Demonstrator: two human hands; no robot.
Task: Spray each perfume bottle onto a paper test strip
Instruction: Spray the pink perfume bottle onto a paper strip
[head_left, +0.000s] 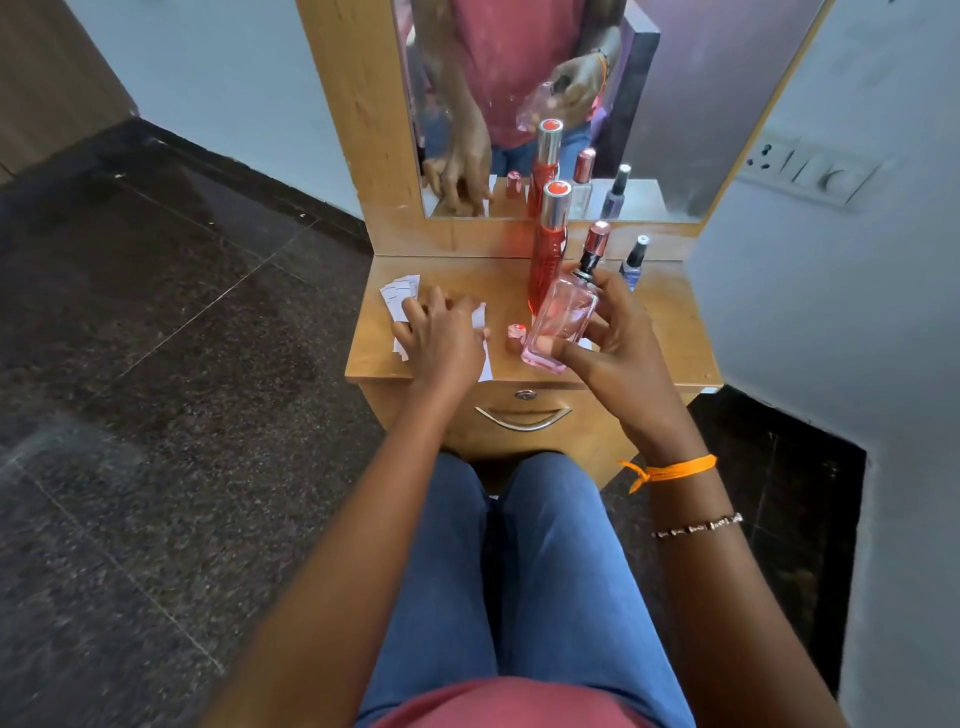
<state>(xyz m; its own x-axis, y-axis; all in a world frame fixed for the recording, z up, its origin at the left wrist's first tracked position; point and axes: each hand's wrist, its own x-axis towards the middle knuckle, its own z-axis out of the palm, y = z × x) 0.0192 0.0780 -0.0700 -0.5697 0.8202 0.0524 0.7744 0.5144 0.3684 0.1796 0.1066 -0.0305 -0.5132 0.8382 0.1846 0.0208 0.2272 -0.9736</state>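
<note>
Within right hand (618, 338) grip, pink bottle (561, 325)

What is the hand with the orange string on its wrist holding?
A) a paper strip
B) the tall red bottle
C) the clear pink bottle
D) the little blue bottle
C: the right hand has its fingers and thumb curled round the clear pink bottle, lifted and tilted above the table, while the tall red bottle and the little blue bottle stand untouched behind it.
</note>
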